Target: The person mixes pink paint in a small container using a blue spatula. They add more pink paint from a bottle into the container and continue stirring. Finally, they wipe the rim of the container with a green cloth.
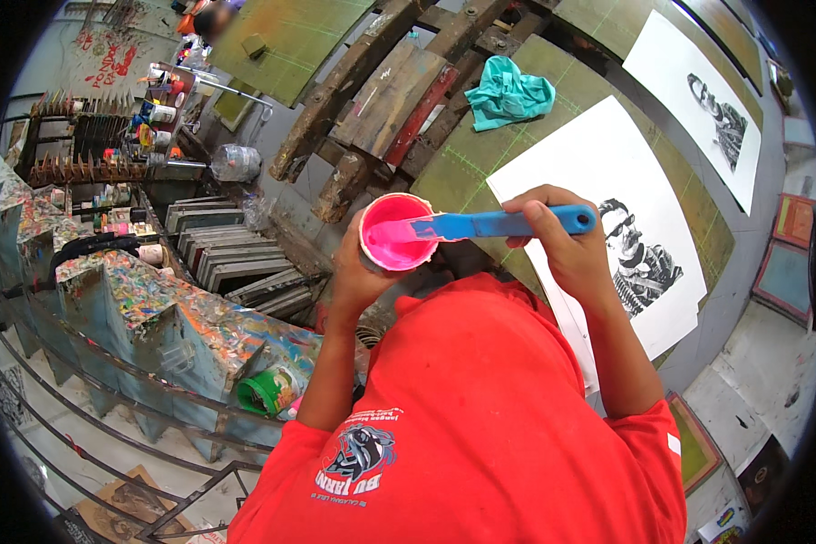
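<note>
My left hand (355, 272) holds a round cup (372, 213) with bright pink paint inside, in the middle of the view. A blue-handled spatula (490, 224) is in my right hand (558, 236), its flat tip coated pink and dipped into the cup. Below my right hand lie white sheets (535, 199) with a black printed portrait on a green grid-marked board (716, 227). A crumpled teal cloth (508, 91) rests on that board, beyond the cup.
Wooden beams (372, 109) span the top. At left are paint-spattered metal shelves (136, 299), stacked frames (222, 245), a green bucket (263, 390) and a plastic jug (236, 163). Another printed sheet (657, 91) lies upper right. A person (208, 23) is partly visible at top left.
</note>
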### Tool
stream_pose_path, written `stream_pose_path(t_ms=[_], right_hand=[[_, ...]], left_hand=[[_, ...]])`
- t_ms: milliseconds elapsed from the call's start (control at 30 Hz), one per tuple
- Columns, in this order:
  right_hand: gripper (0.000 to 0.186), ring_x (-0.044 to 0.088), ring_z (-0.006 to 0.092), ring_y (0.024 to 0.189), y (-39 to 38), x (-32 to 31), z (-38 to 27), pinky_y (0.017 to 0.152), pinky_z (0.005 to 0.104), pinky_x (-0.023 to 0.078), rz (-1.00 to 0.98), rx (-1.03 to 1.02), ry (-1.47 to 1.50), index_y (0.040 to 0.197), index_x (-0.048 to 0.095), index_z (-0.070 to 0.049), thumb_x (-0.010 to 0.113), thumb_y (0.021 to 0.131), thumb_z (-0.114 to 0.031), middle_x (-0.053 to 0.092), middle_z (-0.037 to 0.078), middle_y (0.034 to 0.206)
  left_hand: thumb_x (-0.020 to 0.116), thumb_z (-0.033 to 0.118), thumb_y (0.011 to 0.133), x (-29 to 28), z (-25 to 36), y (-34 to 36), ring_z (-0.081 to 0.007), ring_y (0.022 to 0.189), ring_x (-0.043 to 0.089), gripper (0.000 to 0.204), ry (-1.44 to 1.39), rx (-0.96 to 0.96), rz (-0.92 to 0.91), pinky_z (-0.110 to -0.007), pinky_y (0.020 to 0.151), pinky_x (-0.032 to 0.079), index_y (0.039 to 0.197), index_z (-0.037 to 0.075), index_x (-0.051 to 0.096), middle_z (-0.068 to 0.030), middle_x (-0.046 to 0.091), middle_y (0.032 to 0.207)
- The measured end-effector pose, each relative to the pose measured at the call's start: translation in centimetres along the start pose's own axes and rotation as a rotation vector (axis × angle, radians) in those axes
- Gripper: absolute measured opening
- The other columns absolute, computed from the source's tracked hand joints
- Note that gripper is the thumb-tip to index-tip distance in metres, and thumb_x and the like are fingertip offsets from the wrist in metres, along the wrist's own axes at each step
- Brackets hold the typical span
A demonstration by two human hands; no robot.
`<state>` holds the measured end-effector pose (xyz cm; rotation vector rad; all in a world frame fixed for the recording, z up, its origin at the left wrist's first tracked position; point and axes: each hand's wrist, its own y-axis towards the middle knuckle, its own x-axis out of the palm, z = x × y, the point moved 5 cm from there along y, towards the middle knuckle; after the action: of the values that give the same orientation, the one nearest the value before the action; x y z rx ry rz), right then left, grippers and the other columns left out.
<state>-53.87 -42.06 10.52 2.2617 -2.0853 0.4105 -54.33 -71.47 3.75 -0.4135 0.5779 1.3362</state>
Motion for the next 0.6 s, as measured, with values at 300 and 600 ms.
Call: stream_pose_path(t_ms=[300,600], right_hand=[[0.031,0.071,0.0285,0.090,-3.7,2.5,-3.5,0.073,0.0386,0.057,-0.447,-0.585,-0.654,0.109,0.074,-0.012,0.082,0.081,-0.024,0.072,0.009,0.108],[0.034,0.071,0.0235,0.092,-7.0,2.2,-6.2,0.066,0.0342,0.058,-0.516,-0.639,-0.835,0.107,0.074,-0.017,0.084,0.075,-0.025,0.070,0.006,0.105]], left_hand=[[0.097,0.025,0.058,1.1,-0.8,1.2,-0.0347,0.128,0.058,0.100,0.095,-0.011,0.127,-0.044,0.106,0.047,0.144,0.007,0.047,-0.0165,0.059,0.138],[0.098,0.023,0.056,-0.4,-2.2,1.8,-0.0359,0.128,0.057,0.102,0.106,-0.073,0.231,-0.045,0.106,0.047,0.144,0.008,0.048,-0.0168,0.058,0.139]])
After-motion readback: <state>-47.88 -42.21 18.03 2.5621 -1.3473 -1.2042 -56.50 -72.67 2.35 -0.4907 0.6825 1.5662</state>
